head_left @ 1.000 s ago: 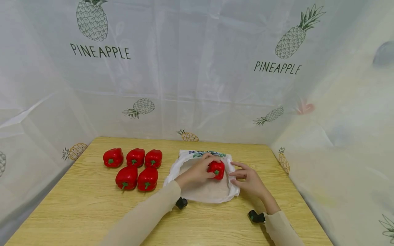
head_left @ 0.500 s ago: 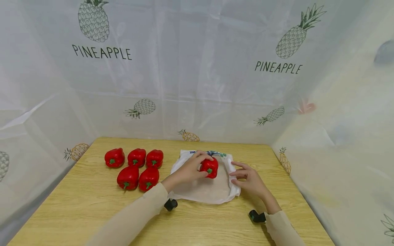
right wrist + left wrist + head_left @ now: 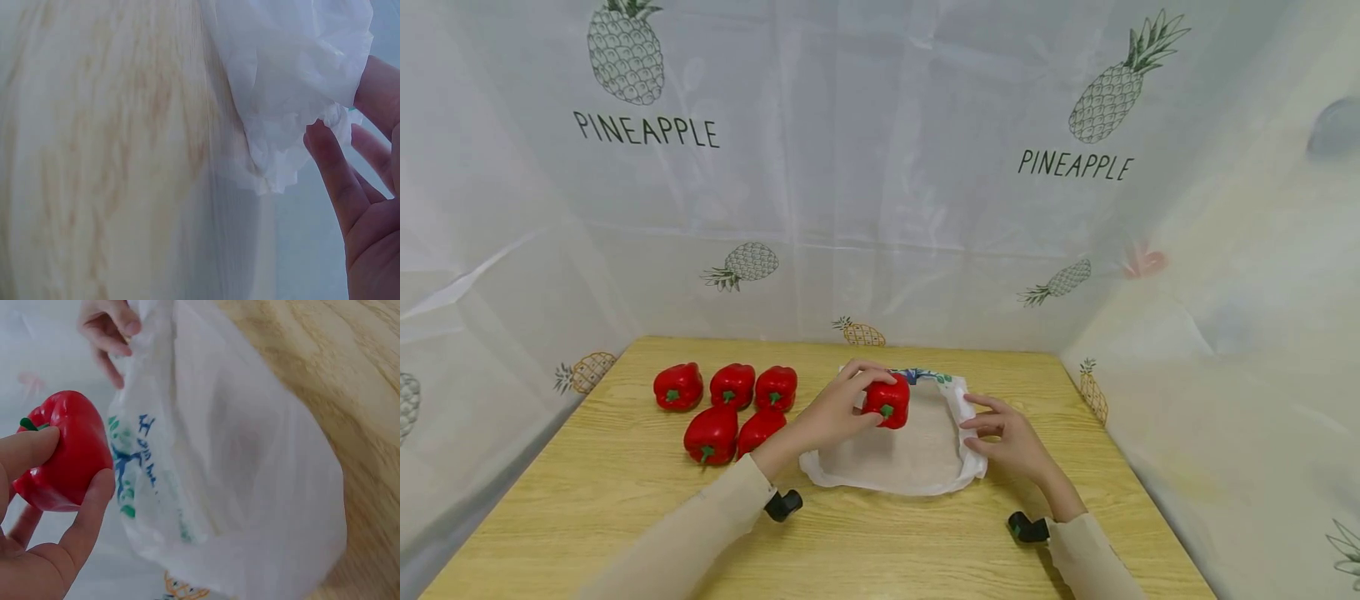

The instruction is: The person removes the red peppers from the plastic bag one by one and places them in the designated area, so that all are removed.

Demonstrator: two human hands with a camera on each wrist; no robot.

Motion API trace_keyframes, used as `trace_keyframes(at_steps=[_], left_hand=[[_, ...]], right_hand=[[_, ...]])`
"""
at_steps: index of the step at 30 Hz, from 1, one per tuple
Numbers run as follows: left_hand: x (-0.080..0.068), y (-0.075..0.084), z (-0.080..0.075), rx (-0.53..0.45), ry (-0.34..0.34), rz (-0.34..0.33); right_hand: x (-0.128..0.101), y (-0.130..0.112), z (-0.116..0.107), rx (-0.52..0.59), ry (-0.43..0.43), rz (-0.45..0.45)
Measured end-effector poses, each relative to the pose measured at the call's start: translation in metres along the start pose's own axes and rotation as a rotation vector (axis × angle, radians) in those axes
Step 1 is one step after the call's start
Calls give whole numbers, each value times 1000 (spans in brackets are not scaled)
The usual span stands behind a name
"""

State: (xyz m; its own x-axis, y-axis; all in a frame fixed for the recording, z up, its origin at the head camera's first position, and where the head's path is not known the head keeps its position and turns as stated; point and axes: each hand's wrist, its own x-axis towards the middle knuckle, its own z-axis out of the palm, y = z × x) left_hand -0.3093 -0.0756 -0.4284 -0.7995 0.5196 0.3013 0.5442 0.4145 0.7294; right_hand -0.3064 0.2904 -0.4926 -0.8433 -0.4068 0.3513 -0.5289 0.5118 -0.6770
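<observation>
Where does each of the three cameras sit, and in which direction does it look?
Head: above the table, looking forward and down at both hands, sleeves, peppers and bag.
Left wrist: at the left hand, looking along its fingers to the held pepper and the bag; the right hand's fingers also show.
Right wrist: at the right hand, looking past its fingers at the bag's edge.
All three share the bag.

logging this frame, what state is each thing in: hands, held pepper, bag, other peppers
left hand: grips the held pepper
held pepper: held above the bag's left part
right hand: fingers pinch the bag's right edge
bag: lies on the table
other peppers: five, clustered on the table, untouched
</observation>
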Motion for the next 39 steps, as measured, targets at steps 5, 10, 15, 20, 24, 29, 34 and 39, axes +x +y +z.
trace_keyframes(at_steps=[5, 10, 15, 20, 24, 29, 34, 39], left_hand=[[-15, 5, -26, 3, 22, -11], [-28, 5, -52, 52, 57, 2], [-41, 7, -74, 94, 93, -3], [-54, 8, -93, 172, 108, -31], [-65, 3, -104, 205, 117, -26], [-79, -7, -119, 211, 108, -49], [-89, -14, -136, 239, 114, -54], [-97, -21, -149, 267, 133, -36]], right_hand=[[-1, -3, -2, -20, 1, -3], [-2, -3, -4, -20, 2, -5], [-3, -2, -5, -31, 3, 2], [-4, -1, -6, -39, 5, 7], [-4, -1, -7, -37, 3, 4], [-4, -3, -7, -57, 9, -4], [-3, -3, -7, -70, 21, -9], [-3, -2, -7, -45, 6, 4]])
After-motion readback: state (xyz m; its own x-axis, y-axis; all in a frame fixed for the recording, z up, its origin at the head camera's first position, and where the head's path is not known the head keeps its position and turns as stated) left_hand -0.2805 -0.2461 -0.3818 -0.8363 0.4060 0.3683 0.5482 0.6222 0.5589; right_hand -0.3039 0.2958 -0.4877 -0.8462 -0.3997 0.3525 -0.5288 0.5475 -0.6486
